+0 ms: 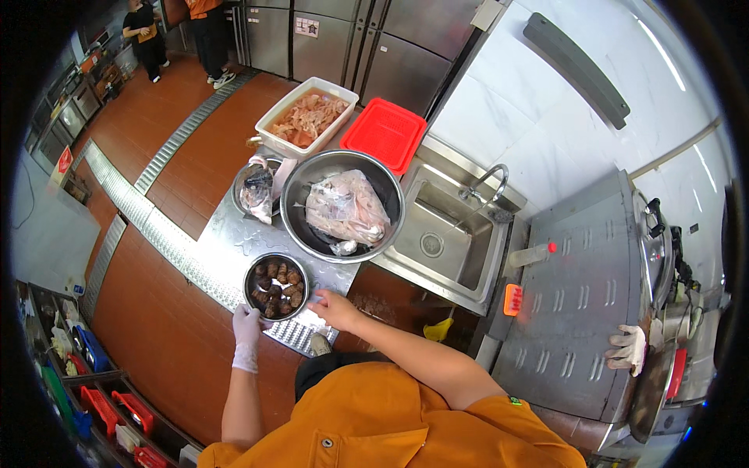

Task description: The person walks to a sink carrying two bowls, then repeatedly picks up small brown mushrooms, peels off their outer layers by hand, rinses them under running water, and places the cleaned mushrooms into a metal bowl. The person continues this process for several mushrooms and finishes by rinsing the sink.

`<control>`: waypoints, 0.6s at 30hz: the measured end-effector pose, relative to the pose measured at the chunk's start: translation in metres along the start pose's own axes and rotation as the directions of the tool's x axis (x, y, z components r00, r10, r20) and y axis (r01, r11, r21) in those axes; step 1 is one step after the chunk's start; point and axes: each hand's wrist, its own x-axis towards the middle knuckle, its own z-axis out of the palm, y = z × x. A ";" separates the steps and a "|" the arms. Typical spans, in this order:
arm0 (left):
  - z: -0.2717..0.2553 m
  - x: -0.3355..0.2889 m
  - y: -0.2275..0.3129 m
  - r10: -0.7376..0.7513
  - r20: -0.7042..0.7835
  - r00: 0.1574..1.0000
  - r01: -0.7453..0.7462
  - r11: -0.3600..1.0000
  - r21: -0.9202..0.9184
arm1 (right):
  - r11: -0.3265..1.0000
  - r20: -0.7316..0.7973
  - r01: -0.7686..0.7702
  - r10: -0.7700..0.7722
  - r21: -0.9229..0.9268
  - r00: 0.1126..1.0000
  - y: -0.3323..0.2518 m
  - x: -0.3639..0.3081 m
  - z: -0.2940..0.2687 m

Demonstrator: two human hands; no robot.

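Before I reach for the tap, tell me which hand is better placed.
Probably the right hand: it is nearer the tap, to its right. The gloved left hand is farther off, at the left edge of the small bowl.

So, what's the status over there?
Gloved left fingers, bare right fingers: both at rim of small metal bowl. Brown lumps inside. Large metal basin close beyond.

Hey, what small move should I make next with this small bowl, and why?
Perhaps steady the small bowl from both sides: it holds loose brown pieces near the close edge of the table, with the gloved left hand and bare right hand at its sides.
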 end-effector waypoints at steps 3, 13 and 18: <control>0.004 -0.025 0.049 -0.002 -0.010 1.000 0.000 0.987 -0.163 | 0.980 0.058 0.023 -0.036 0.198 0.998 -0.027 -0.027 -0.014; 0.209 0.030 0.207 0.106 0.293 0.950 -0.126 0.991 0.051 | 0.889 -0.207 0.044 0.058 0.456 0.977 0.030 -0.118 -0.177; 0.399 0.093 0.237 0.281 0.268 0.922 -0.343 0.912 0.226 | 0.770 -0.340 0.039 0.236 0.637 0.910 0.112 -0.133 -0.291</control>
